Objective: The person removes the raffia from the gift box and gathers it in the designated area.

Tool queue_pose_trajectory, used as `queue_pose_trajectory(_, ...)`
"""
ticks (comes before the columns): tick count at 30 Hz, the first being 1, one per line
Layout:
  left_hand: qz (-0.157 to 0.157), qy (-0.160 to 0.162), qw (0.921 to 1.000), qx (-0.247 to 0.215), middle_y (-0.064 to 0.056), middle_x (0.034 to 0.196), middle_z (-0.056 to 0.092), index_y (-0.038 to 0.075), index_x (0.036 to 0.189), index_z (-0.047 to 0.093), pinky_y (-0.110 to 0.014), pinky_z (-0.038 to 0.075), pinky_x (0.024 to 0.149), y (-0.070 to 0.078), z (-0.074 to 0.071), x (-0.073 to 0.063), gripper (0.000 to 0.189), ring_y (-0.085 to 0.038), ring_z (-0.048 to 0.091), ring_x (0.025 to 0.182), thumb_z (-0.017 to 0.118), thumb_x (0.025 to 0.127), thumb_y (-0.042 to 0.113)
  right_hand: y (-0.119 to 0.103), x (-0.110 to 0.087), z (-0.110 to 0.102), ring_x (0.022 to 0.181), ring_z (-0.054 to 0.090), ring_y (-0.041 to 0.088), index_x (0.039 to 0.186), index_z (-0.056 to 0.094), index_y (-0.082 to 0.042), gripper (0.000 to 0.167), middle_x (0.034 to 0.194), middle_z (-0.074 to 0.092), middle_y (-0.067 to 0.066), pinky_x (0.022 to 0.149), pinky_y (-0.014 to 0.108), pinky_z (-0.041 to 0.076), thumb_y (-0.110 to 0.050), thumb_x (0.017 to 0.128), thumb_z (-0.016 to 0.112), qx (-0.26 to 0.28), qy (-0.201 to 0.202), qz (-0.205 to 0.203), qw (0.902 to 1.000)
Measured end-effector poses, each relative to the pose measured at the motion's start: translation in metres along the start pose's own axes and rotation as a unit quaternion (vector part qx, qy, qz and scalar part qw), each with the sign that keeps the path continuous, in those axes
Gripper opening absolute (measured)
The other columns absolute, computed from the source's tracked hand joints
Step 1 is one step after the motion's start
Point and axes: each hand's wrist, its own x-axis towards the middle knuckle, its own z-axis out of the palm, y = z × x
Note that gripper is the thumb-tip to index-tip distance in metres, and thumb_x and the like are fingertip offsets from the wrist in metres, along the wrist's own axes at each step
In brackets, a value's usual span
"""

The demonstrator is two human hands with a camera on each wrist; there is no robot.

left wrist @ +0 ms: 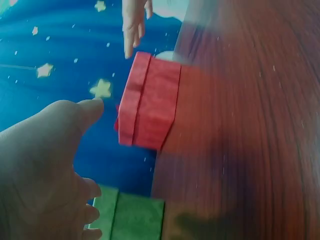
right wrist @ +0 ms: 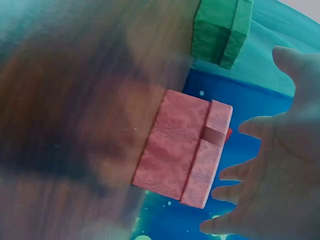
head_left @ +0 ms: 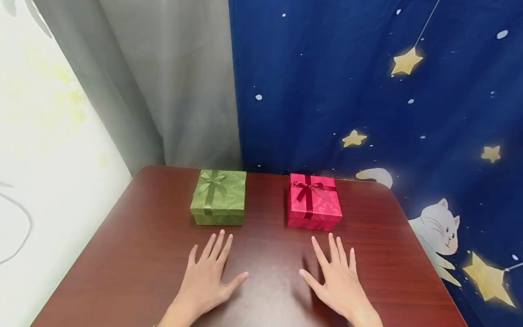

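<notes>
In the head view a green gift box (head_left: pixel 226 202) with a ribbon bow stands on the left of the dark red wooden table (head_left: pixel 261 254). To its right stands a red gift box (head_left: pixel 324 209), also lidded and tied with a dark ribbon bow. My left hand (head_left: pixel 206 281), fingers spread and palm down, is in front of the green box, apart from it. Likewise spread, my right hand (head_left: pixel 339 281) is in front of the red box without touching it. Both wrist views show the hands holding nothing, with the red box (left wrist: pixel 155 100) and the green box (right wrist: pixel 217 30) nearby.
Behind the table hang a grey curtain (head_left: pixel 196 81) and a blue curtain (head_left: pixel 310 68) printed with stars and a white cat. A pale surface (head_left: pixel 49 136) borders the table on the left. The two boxes stand near the table's back edge with a gap between them.
</notes>
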Motion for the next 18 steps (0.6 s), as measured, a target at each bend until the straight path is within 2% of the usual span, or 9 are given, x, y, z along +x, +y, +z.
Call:
queue_pose_trajectory(4,0.045,0.000,0.9989,-0.013,-0.010,0.165,0.035,0.009,0.161,0.037,-0.060,0.038,0.112,0.018,0.006,0.017,0.099,-0.029,0.036,0.151,0.051,0.091,0.078,0.002,0.009,-0.006,0.153,0.015,0.050,0.163,0.036,-0.022,0.088,0.166,0.024,0.028,0.116,0.075,0.007,-0.069,0.093,0.060,0.001,0.017,0.001,0.9999)
queue_pose_trajectory(8,0.089,-0.013,0.9953,-0.035,-0.009,0.166,0.033,0.008,0.162,0.032,-0.052,0.044,0.110,0.042,0.006,0.051,0.101,-0.025,0.036,0.151,0.050,0.092,0.078,0.007,0.028,-0.018,0.154,0.011,0.051,0.163,0.035,-0.018,0.088,0.166,0.021,0.030,0.116,0.075,0.005,-0.066,0.094,0.061,0.008,0.033,-0.003,0.9994)
queue_pose_trajectory(13,0.118,-0.022,0.9898,-0.076,-0.013,0.167,0.030,0.004,0.163,0.029,-0.049,0.043,0.113,0.066,0.000,0.114,0.097,-0.027,0.032,0.153,0.051,0.096,0.071,0.022,0.065,-0.037,0.155,0.004,0.051,0.165,0.028,-0.017,0.088,0.167,0.015,0.029,0.118,0.073,0.002,-0.063,0.097,0.058,0.026,0.034,-0.004,0.9991)
queue_pose_trajectory(15,0.115,-0.021,0.9898,-0.081,-0.014,0.167,0.029,0.002,0.162,0.029,-0.049,0.043,0.113,0.069,0.001,0.143,0.091,-0.027,0.031,0.153,0.049,0.100,0.065,0.031,0.083,-0.043,0.155,0.004,0.050,0.166,0.026,-0.017,0.087,0.168,0.013,0.029,0.119,0.072,0.002,-0.062,0.098,0.056,0.035,0.029,-0.003,0.9990)
queue_pose_trajectory(18,0.094,-0.022,0.9913,-0.090,-0.018,0.166,0.031,-0.001,0.161,0.030,-0.047,0.042,0.114,0.064,0.007,0.183,0.077,-0.029,0.033,0.152,0.046,0.107,0.051,0.045,0.110,-0.049,0.155,0.006,0.050,0.166,0.022,-0.016,0.083,0.168,0.013,0.028,0.119,0.072,0.007,-0.059,0.101,0.052,0.070,0.013,0.008,0.9975)
